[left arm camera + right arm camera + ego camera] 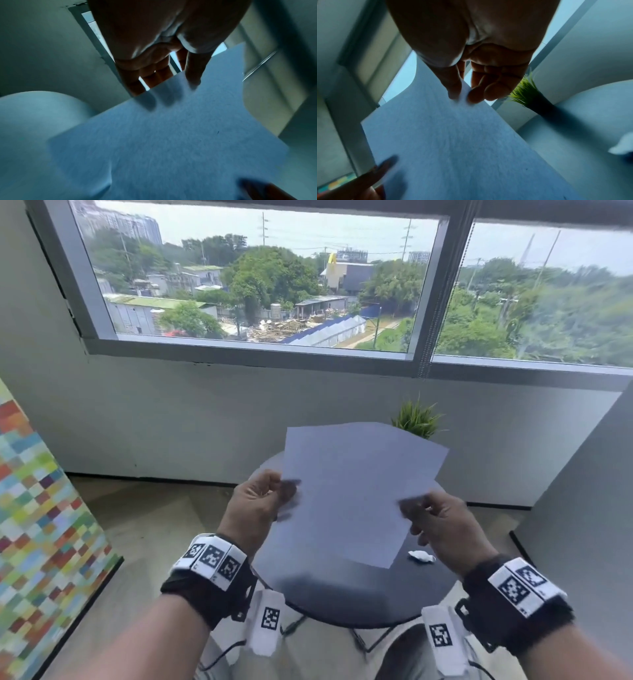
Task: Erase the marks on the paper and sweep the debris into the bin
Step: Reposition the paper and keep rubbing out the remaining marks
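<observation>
A white sheet of paper (349, 494) is held up in the air above a small round dark table (342, 594). My left hand (260, 505) pinches its left edge, thumb in front and fingers behind. My right hand (435, 525) pinches its right edge the same way. The left wrist view shows the paper (171, 142) with my thumb on it and finger shadows showing through. In the right wrist view the paper (453, 135) sits between thumb and fingertips (476, 94). A small white eraser (422, 556) lies on the table at the right. No bin is in view.
A potted green plant (416, 419) stands at the table's far side, behind the paper. A wide window (274, 285) fills the wall ahead. A colourful checked panel (37, 525) stands at the left, a grey wall at the right.
</observation>
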`<state>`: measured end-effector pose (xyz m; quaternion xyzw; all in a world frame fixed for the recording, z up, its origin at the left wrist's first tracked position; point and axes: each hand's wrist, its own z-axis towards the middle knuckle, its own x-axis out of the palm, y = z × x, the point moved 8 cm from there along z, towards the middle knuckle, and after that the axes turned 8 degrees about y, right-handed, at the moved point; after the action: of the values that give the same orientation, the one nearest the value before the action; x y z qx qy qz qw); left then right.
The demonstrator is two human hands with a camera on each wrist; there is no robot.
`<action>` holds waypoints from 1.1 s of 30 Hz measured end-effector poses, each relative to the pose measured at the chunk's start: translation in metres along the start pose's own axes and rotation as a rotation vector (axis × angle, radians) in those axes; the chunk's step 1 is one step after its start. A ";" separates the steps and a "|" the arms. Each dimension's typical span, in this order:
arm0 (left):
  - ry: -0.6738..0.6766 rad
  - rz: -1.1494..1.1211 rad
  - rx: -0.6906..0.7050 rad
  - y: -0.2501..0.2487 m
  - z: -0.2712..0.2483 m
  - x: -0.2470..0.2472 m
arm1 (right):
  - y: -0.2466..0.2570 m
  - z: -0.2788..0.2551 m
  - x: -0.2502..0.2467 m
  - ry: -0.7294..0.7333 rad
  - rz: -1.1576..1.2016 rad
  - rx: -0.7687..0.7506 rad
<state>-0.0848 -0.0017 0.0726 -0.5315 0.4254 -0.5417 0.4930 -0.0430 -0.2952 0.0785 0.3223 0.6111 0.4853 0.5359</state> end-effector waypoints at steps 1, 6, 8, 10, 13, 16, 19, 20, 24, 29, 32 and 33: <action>0.024 0.032 -0.073 0.015 -0.002 -0.001 | -0.012 0.001 0.005 0.033 -0.026 0.046; 0.007 0.222 -0.216 0.051 -0.008 -0.020 | -0.028 0.014 0.016 0.104 -0.073 0.065; -0.001 0.262 -0.213 0.052 -0.005 -0.023 | -0.026 0.022 0.017 0.125 -0.105 0.062; -0.014 0.248 -0.209 0.044 -0.003 -0.022 | -0.029 0.030 0.018 0.147 -0.148 0.095; -0.050 0.210 -0.253 0.047 0.006 -0.023 | -0.036 0.045 0.004 0.114 -0.267 0.110; -0.130 0.213 -0.368 0.075 0.004 -0.034 | -0.058 0.056 -0.007 0.180 -0.584 0.144; -0.157 0.291 -0.493 0.125 0.002 -0.049 | -0.110 0.050 -0.002 0.379 -0.943 0.270; -0.152 0.297 -0.510 0.146 0.002 -0.052 | -0.126 0.046 -0.001 0.423 -1.021 0.295; -0.179 0.215 -0.586 0.146 -0.024 -0.030 | -0.159 0.042 -0.002 0.412 -1.100 0.228; -0.245 0.677 -0.518 0.126 -0.022 -0.059 | -0.157 0.047 -0.007 0.407 -1.078 0.167; -0.048 0.995 -0.367 0.114 -0.006 -0.049 | -0.144 0.058 -0.008 0.361 -1.028 0.185; 0.058 1.099 -0.343 0.116 -0.001 -0.040 | -0.136 0.063 -0.009 0.319 -0.960 0.189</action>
<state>-0.0779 0.0197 -0.0480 -0.2899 0.7340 -0.1438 0.5971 0.0373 -0.3315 -0.0436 -0.0256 0.8055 0.1703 0.5670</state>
